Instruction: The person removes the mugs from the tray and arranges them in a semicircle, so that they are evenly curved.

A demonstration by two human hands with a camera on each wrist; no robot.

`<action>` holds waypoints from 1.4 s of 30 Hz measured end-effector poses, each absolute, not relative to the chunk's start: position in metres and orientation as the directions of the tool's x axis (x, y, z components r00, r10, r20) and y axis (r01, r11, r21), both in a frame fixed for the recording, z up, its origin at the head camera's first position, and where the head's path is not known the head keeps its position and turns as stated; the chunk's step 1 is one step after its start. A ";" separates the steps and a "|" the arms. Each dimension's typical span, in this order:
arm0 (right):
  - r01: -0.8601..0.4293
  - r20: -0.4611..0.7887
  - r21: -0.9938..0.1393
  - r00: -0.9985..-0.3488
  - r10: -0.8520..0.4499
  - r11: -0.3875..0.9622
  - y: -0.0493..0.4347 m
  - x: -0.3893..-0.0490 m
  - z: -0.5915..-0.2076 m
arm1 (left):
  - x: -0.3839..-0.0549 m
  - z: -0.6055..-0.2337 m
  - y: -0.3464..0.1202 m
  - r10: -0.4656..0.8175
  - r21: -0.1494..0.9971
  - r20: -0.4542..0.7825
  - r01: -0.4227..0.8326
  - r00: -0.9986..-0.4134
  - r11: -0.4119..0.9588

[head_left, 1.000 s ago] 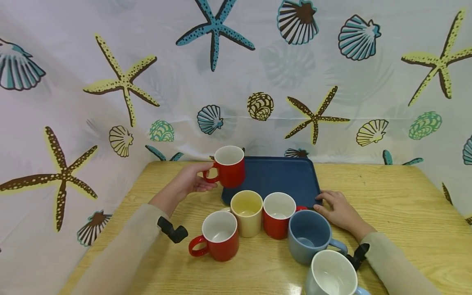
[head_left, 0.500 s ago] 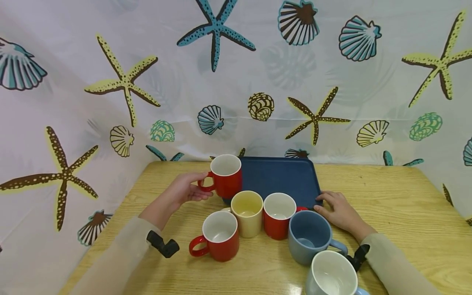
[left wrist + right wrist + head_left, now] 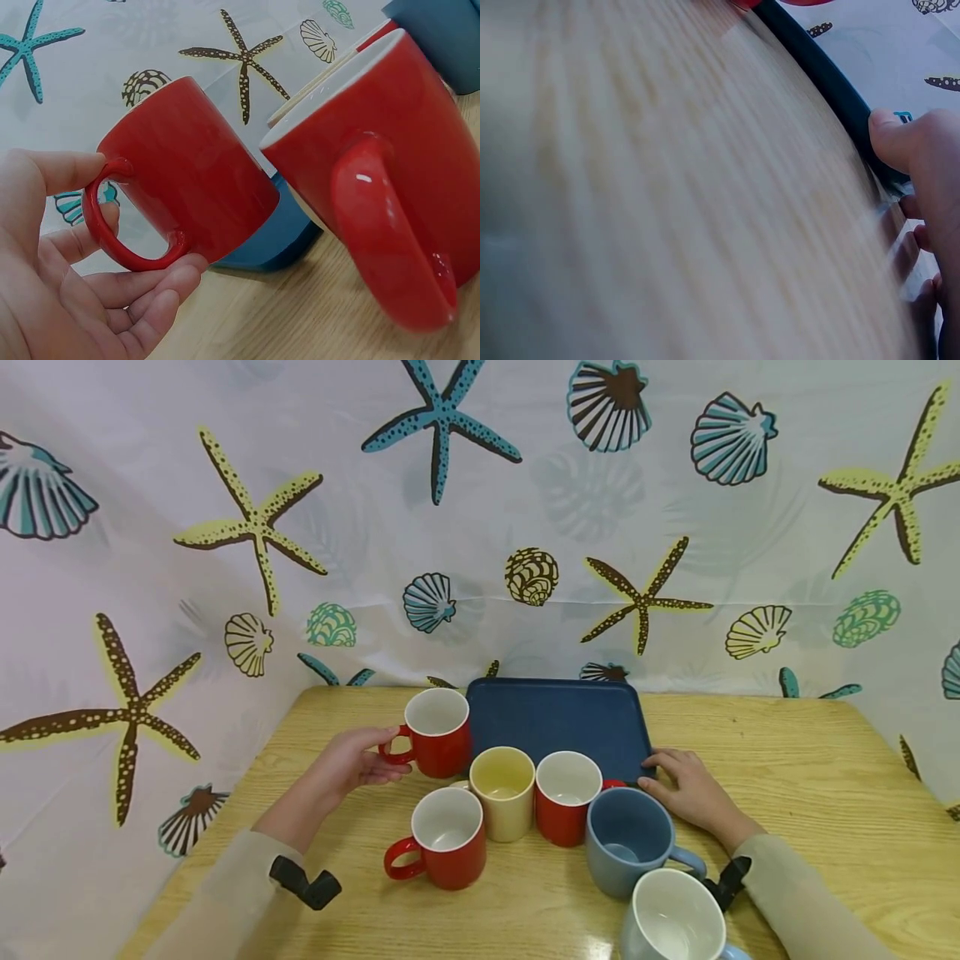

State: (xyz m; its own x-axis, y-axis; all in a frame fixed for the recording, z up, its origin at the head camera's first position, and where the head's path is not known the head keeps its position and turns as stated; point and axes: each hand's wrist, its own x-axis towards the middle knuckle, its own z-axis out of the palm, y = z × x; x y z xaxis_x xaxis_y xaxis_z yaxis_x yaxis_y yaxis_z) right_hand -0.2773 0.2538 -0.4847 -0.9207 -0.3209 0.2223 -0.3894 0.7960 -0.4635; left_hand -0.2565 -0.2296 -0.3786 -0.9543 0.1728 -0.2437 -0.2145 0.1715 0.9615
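Observation:
In the head view my left hand [image 3: 356, 760] pinches the handle of a red mug [image 3: 444, 752] with a white inside, at the tray's left edge. The left wrist view shows my thumb and fingers on the handle of that red mug [image 3: 191, 172]; whether its base touches the table I cannot tell. My right hand [image 3: 693, 789] holds the near right corner of the dark blue tray [image 3: 558, 718]. In the right wrist view the thumb presses on the tray's edge [image 3: 829, 79], with the other fingers partly hidden.
In front of the tray stand a second red mug [image 3: 450, 856], a pale yellow mug [image 3: 506, 814], a third red mug [image 3: 558, 821] and a blue mug [image 3: 618, 864]. A whitish mug [image 3: 645, 935] is nearest. A patterned cloth [image 3: 480, 527] hangs behind the wooden table [image 3: 787, 760].
My left hand has brought the red mug from over the tray's left part down, to the left and nearer, uncovering the tray's left side. The right hand has stayed at the corner.

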 end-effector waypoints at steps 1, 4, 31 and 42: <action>-0.390 0.223 -0.462 -0.920 -0.321 0.796 0.254 -0.278 -0.485 | -0.255 -0.379 -0.232 0.174 0.963 -0.239 -0.211 -0.955 0.166; -0.393 0.229 -0.465 -0.919 -0.321 0.793 0.254 -0.279 -0.485 | -0.250 -0.379 -0.239 0.169 0.968 -0.226 -0.200 -0.959 0.154; -0.390 0.215 -0.482 -0.921 -0.325 0.785 0.253 -0.273 -0.479 | -0.193 -0.406 -0.278 0.084 0.967 -0.237 -0.227 -0.968 0.115; -0.395 0.219 -0.475 -0.919 -0.329 0.786 0.254 -0.275 -0.483 | -0.167 -0.413 -0.286 0.032 0.951 -0.299 -0.295 -0.954 0.095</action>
